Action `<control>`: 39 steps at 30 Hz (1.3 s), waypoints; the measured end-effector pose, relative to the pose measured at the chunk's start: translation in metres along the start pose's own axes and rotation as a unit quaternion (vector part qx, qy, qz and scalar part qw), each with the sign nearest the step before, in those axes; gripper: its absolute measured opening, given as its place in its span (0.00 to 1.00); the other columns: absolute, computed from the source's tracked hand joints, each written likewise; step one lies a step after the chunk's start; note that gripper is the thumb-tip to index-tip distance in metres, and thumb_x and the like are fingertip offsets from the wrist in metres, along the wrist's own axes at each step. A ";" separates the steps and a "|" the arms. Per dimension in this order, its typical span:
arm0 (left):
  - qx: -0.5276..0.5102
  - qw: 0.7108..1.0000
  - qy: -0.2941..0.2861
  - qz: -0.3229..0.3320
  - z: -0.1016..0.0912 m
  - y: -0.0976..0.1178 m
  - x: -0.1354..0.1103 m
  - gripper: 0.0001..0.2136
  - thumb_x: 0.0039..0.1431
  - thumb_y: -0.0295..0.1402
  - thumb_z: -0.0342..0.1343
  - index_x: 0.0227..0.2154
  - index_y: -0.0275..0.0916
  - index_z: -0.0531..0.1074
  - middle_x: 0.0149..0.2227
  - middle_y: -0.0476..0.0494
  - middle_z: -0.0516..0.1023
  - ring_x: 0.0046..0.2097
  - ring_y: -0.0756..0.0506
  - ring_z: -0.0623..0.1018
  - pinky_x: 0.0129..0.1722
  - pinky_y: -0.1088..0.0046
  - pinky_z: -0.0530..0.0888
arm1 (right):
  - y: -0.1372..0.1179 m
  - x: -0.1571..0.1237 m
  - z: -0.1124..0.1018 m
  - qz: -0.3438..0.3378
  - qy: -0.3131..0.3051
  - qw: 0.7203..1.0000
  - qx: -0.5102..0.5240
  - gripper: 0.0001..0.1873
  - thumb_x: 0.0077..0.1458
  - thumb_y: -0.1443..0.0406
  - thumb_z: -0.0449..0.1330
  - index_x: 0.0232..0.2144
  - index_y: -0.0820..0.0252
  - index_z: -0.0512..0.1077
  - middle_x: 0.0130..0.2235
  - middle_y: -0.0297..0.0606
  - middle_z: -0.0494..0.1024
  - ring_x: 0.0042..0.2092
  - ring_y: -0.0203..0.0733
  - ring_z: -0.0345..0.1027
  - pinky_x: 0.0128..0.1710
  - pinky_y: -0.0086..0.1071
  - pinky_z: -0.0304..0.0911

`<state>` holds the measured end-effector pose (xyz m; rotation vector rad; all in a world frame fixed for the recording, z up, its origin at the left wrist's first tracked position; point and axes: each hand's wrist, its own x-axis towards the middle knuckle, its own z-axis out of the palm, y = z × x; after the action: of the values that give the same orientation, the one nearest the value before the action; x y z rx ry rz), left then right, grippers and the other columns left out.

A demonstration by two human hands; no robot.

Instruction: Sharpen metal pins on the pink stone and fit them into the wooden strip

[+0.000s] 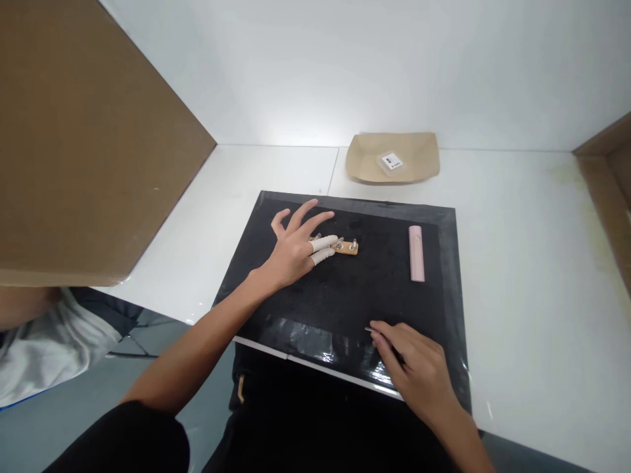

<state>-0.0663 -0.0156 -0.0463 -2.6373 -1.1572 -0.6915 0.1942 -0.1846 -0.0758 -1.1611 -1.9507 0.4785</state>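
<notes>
My left hand (298,246) lies on the black mat (345,295) with its fingers spread; two fingertips wear white finger cots. Those fingertips touch a small tan wooden plate (346,247) with metal screws standing in it. My right hand (414,368) rests near the mat's front edge, fingers curled around a thin dark metal tool (371,330) whose tip sticks out to the left. A pink bar-shaped object (417,253) lies on the mat to the right of the wooden plate, away from both hands.
A brown paper tray (359,161) holding a small labelled clear bag (391,161) sits on the white table beyond the mat. Cardboard panels stand at the left (83,144) and far right (611,177). A person in grey clothing is at the lower left.
</notes>
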 end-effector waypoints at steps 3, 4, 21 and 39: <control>-0.002 1.000 -0.007 -0.001 -0.001 0.000 -0.001 0.07 0.68 0.41 0.62 0.45 0.52 0.81 0.64 0.44 0.76 0.71 0.33 0.64 0.64 0.46 0.52 | 0.001 0.000 0.000 -0.002 0.000 1.000 0.000 0.14 0.66 0.76 0.61 0.52 0.65 0.73 0.35 0.36 0.80 0.33 0.35 0.72 0.35 0.31 0.69; -0.001 1.000 -0.008 -0.001 -0.002 0.000 -0.001 0.08 0.67 0.42 0.62 0.46 0.52 0.81 0.64 0.44 0.76 0.71 0.33 0.64 0.64 0.46 0.52 | 0.001 -0.001 0.000 -0.003 -0.001 1.000 0.001 0.14 0.66 0.76 0.61 0.52 0.65 0.73 0.35 0.36 0.80 0.33 0.34 0.72 0.35 0.31 0.69; 0.016 1.000 0.001 0.007 -0.002 0.000 0.000 0.09 0.68 0.46 0.60 0.42 0.54 0.84 0.64 0.46 0.74 0.71 0.33 0.62 0.66 0.48 0.49 | 0.002 -0.001 0.001 -0.007 0.003 1.000 -0.004 0.14 0.66 0.76 0.61 0.52 0.64 0.73 0.35 0.35 0.80 0.33 0.35 0.72 0.35 0.31 0.68; -0.006 1.000 0.001 -0.008 0.002 0.001 0.008 0.08 0.67 0.43 0.61 0.38 0.50 0.83 0.62 0.46 0.76 0.70 0.33 0.64 0.67 0.46 0.46 | 0.002 -0.002 0.001 0.002 -0.004 1.000 -0.008 0.14 0.67 0.75 0.61 0.53 0.63 0.73 0.35 0.35 0.80 0.33 0.35 0.73 0.35 0.32 0.69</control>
<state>-0.0598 -0.0106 -0.0436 -2.6388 -1.1786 -0.7048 0.1946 -0.1851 -0.0782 -1.1746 -1.9619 0.4711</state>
